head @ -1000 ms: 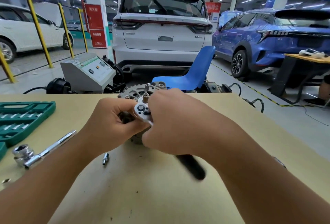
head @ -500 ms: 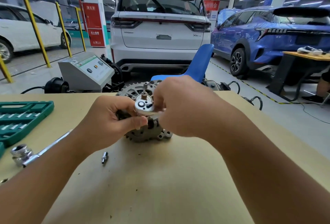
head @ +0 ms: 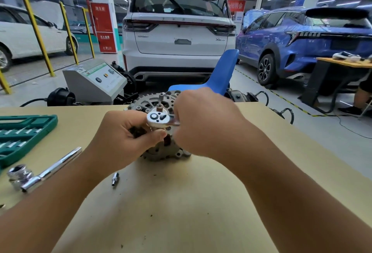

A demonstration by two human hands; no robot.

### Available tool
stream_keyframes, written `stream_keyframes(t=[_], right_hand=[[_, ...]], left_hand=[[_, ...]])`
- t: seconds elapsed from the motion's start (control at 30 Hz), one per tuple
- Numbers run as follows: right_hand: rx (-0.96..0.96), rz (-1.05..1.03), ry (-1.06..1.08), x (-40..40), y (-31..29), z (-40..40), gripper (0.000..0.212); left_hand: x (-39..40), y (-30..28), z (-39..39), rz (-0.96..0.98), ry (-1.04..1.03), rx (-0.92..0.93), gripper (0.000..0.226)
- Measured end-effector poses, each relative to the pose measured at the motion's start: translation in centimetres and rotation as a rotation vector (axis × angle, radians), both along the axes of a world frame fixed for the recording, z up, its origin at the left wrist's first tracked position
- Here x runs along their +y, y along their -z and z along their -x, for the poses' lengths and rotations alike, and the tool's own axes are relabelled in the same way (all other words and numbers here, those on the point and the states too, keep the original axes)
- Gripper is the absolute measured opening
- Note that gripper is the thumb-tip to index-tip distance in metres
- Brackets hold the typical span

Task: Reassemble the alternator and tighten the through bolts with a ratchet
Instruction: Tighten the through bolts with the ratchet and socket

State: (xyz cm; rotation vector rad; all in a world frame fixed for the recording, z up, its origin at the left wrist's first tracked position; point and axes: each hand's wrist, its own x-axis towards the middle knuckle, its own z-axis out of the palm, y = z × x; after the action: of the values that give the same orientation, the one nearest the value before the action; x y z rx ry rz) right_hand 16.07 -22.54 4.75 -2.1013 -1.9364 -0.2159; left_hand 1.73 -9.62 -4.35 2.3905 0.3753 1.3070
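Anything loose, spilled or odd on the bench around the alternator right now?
One small loose socket lies alone on the table, near the left hand, outside the green case. Dark specks of debris dot the tabletop. The alternator itself shows no visible damage.

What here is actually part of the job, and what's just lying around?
In use:
- alternator
- ratchet on top of it
- left hand steadying the alternator
- right hand gripping the ratchet

Lying about:
- green socket case
- chrome bar with socket
- small loose bit
- blue chair
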Motion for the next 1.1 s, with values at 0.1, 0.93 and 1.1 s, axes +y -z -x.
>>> stream_keyframes(t=[0.1,0.93,1.1], right_hand=[[0.093,0.154,-0.113,-0.4,-0.2,0.8,0.025],[0.033,0.029,-0.043,0.1,0.0,0.4,0.014],[0.048,0.000,-0.055,-0.1,-0.4,0.4,0.034]], left_hand=[[-0.5,-0.2,0.1,-0.021,0.044,-0.012,0.032],[0.1,0.1,-0.3,-0.010,0.073,0.051,0.025],[-0.2,0.2,-0.1,-0.009,0.055,-0.010,0.019]])
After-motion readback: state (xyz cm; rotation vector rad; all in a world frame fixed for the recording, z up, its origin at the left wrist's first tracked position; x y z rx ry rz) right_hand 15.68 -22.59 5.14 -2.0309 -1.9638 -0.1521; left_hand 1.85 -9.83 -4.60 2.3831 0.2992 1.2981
